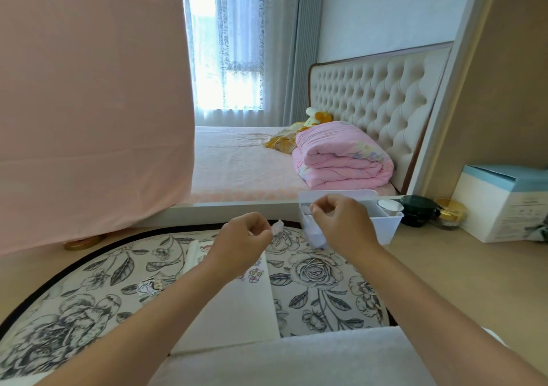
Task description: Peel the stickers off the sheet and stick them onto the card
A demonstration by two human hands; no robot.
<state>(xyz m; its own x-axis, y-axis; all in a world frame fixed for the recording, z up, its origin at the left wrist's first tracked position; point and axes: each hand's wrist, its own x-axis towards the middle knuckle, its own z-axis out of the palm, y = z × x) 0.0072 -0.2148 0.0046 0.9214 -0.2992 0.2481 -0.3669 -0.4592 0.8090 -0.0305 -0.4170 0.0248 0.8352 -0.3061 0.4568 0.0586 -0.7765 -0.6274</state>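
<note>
Forearms [154, 305] span the card [237, 311], lower centre. The left hand [243, 237] pinches a sticker [278, 226]; the right hand [341, 222] grips the sheet [315, 237] aloft, likely for peeling room.

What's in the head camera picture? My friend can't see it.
Over a flowery round mat with a white card on it, the left hand pinches a small sticker and the right hand holds the sticker sheet. A white bin stands behind them.

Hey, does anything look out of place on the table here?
What looks like one cartoon sticker lies on the floral mat, left of the card rather than on it. Nothing looks spilled or damaged.
</note>
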